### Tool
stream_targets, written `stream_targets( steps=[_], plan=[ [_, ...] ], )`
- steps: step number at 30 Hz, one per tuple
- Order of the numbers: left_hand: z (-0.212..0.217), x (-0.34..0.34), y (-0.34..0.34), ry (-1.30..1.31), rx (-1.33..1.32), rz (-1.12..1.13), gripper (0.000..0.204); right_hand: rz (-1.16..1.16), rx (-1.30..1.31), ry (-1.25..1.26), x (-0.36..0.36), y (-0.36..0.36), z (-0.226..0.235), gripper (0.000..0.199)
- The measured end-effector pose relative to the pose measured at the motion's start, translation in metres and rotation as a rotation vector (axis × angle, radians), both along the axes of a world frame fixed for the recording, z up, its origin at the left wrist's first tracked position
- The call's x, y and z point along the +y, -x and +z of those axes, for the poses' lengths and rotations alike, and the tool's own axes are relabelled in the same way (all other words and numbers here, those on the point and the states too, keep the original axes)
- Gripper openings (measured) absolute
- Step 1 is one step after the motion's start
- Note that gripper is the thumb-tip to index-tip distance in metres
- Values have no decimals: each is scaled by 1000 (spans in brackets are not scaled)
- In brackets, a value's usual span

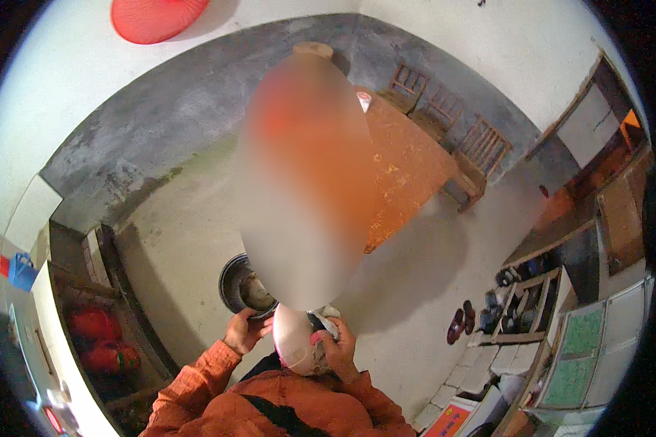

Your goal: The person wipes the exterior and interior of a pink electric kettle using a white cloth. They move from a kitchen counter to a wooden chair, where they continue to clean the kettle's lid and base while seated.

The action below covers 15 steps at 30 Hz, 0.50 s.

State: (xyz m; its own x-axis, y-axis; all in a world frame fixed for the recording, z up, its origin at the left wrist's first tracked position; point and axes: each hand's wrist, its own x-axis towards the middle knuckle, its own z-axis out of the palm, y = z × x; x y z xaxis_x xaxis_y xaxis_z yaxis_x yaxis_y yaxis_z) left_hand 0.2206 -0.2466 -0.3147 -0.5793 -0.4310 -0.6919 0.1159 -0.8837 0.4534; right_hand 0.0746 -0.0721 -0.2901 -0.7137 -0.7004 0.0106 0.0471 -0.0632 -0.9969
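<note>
In front of my body is a white basin (293, 336) with a pink rim, its upper part covered by a blurred patch. My left hand (246, 332) is at its left side, fingers curled against the rim. My right hand (339, 348) grips a pale, crumpled cloth (329, 317) at the basin's right side. Something dark shows beside the cloth, too small to name. Beyond my left hand is a round black tub (233, 288) with something pale inside; the blur hides its right part.
A brown table (412, 164) extends right from behind the blur, with wooden chairs (482, 149) along its far side. Right are a shoe rack (521, 309) and dark shoes (461, 323) on the floor. Left stands an open cabinet (69, 280) holding red bundles (102, 339).
</note>
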Motion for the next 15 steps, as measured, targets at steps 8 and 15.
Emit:
stream_targets(
  steps=[8, 15],
  plan=[
    [-32, -11, 64, 85, -63, -124, 35, -122, 106, 27, -4, 20, -49, 20],
    [-64, -43, 112, 153, 54, -184, 38, -133, 157, 94, -19, 74, -77, 21]
  ],
)
